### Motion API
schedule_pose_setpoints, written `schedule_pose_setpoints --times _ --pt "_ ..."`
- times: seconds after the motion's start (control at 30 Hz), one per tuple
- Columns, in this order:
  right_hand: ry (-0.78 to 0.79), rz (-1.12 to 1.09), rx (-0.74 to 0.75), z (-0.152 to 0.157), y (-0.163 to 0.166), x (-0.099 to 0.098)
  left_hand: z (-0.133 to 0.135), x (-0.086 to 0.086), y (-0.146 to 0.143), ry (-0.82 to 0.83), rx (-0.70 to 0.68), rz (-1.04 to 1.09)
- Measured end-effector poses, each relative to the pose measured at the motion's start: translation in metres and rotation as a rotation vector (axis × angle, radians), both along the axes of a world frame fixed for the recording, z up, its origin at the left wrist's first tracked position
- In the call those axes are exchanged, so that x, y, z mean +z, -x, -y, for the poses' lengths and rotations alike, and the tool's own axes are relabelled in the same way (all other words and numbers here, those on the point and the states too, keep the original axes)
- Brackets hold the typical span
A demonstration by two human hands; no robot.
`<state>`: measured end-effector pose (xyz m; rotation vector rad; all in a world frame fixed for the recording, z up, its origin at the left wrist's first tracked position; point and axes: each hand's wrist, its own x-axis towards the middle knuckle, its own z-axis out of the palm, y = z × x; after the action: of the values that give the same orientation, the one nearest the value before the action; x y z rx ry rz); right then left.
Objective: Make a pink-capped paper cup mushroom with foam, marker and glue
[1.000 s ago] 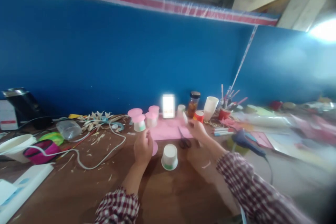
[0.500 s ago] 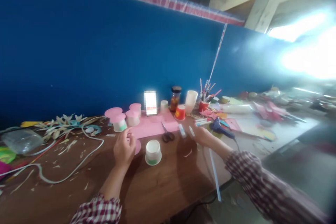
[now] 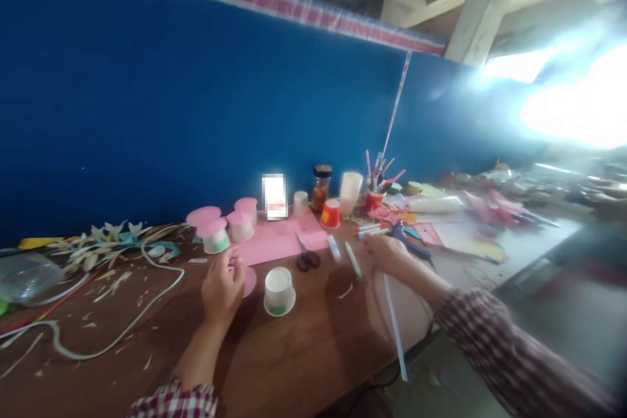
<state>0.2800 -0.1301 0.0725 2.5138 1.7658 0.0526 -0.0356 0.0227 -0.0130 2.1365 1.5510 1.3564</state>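
My left hand (image 3: 223, 284) has its fingers curled at the edge of a round pink paper disc (image 3: 249, 281) and grips it, the palm hiding part of the disc. Right of it a white paper cup (image 3: 279, 290) with a green patch stands upside down. My right hand (image 3: 389, 255) is over the table by the markers (image 3: 371, 230) and the blue glue gun (image 3: 416, 247), fingers loosely apart and slightly blurred. I see nothing in them. A pale pen-like stick (image 3: 353, 259) lies left of that hand. Dark-handled scissors (image 3: 307, 259) rest between the hands.
Cups topped with pink discs (image 3: 215, 235) stand behind my left hand, beside a pink sheet (image 3: 264, 247). Farther back are a lidded jar (image 3: 321, 188), a red cup (image 3: 330, 214) and a pen holder (image 3: 375, 200). A white cord (image 3: 122, 336) loops at left. A pale strip (image 3: 396, 333) hangs over the front edge.
My right hand has moved right, away from the pale stick, which now lies apart from the fingers. My left hand stays by the disc. The view has turned slightly right.
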Motion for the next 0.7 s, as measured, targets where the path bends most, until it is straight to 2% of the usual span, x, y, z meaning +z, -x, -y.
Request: schedule_pose_setpoints --times 0.1,0.2,0.33,0.47,0.63,0.7 --pt "-0.003 0.025 0.046 0.017 0.003 0.005 0.0 0.001 -0.002 0.002 -0.006 -0.002" --pt "0.006 0.011 0.136 0.034 0.016 -0.001 0.001 0.001 -0.003 -0.015 -0.008 -0.011" --pt "-0.095 -0.015 0.263 0.047 0.03 -0.003 0.001 0.001 -0.002 -0.016 0.013 -0.027" --pt "-0.117 -0.019 0.378 0.044 0.037 0.007 0.001 0.0 -0.003 -0.014 -0.001 -0.031" --pt "-0.064 -0.012 0.523 0.03 0.051 0.02 0.001 -0.002 -0.003 -0.001 0.001 -0.035" --pt "-0.039 -0.002 0.532 0.019 0.055 0.021 0.001 -0.003 -0.003 -0.003 -0.002 -0.028"
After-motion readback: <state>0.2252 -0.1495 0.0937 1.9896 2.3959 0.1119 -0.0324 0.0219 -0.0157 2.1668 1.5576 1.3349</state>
